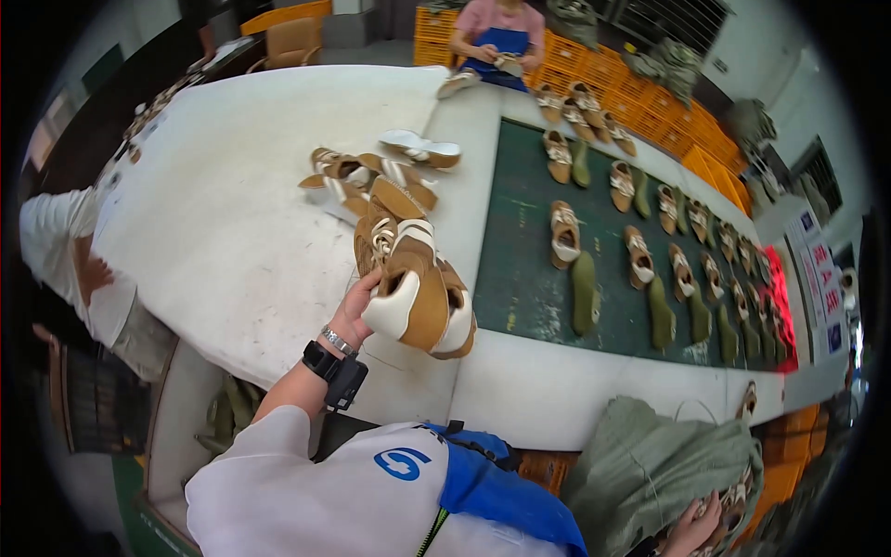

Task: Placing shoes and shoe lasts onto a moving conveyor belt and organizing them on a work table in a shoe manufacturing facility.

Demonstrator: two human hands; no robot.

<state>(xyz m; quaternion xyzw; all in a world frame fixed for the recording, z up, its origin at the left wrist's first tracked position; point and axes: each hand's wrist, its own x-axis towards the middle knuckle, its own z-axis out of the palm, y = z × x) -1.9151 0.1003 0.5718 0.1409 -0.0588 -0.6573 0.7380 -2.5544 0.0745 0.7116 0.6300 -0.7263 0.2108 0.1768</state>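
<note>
My left hand [355,304] is closed around a pair of tan and white sneakers [419,290], held up over the white table with their heels toward me. At the lower right, my right hand [694,531] has its fingers curled against another brown and white sneaker [735,506] at the mouth of a grey-green sack [640,455]. Part of that hand and shoe is cut off or hidden by the sack. Just beyond the held pair, several tan and white sneakers [339,167] lie in a loose heap, with a white shoe sole [420,148] facing up behind them.
To the right, a green conveyor belt [529,297] carries rows of sneakers and olive-green insoles [584,292]. White table margins [566,371] border it. A person in a blue apron [497,46] handles a shoe at the far end, before orange crates [640,88]. Another person [70,251] stands left.
</note>
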